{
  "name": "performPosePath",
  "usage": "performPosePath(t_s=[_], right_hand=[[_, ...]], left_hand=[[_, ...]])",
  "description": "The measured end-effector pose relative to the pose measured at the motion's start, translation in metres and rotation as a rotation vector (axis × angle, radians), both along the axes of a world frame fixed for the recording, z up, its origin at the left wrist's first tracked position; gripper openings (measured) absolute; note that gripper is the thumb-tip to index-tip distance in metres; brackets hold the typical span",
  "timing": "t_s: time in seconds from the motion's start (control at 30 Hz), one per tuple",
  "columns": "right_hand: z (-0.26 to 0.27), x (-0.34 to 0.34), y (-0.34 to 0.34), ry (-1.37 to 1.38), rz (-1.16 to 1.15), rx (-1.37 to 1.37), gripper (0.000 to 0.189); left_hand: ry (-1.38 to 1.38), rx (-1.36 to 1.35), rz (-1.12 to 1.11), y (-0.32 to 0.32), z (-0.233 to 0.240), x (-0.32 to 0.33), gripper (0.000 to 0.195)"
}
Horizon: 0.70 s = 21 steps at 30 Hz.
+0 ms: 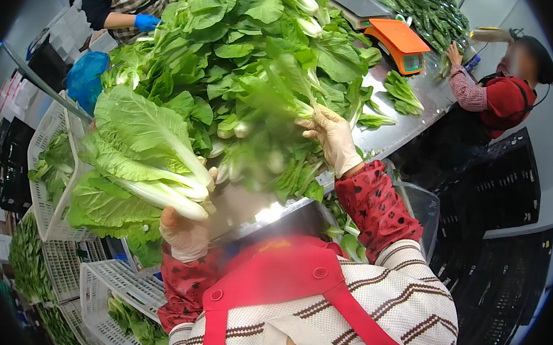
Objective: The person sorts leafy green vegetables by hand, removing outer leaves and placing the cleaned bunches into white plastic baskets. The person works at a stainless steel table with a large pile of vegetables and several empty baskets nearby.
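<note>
My left hand, in a pale glove, grips a large head of leafy Chinese cabbage by its white base. The leaves spread up and to the left. My right hand, gloved too, pinches the stalk end of a loose green leaf, which is partly blurred. Before me a big heap of leafy greens covers much of the metal table. White stalk ends face me near the table's front edge. A blurred patch hides some detail between my hands.
An orange scale stands at the right, beside small loose greens. White plastic crates with greens are at my left. A blue-gloved hand reaches in at the back left. Another person works at the right; black crates stand nearby.
</note>
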State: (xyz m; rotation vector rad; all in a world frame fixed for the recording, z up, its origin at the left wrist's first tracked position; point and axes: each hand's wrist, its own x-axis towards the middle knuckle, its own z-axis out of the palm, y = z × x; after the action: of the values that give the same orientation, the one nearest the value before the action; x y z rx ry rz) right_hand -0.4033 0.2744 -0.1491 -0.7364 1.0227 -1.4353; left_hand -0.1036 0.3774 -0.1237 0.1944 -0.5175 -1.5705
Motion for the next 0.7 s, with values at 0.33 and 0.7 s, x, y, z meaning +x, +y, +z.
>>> performPosePath(t_s=[0.33, 0.7], right_hand=[[-0.006, 0.038, 0.015, -0.197, 0.032, -0.048, 0.037], [-0.004, 0.072, 0.025, -0.103, 0.024, -0.139, 0.039]], left_hand=[[-0.051, 0.086, 0.091, 0.012, -0.014, -0.014, 0.087], [-0.024, 0.022, 0.31, 0.026, -0.006, 0.013, 0.082]])
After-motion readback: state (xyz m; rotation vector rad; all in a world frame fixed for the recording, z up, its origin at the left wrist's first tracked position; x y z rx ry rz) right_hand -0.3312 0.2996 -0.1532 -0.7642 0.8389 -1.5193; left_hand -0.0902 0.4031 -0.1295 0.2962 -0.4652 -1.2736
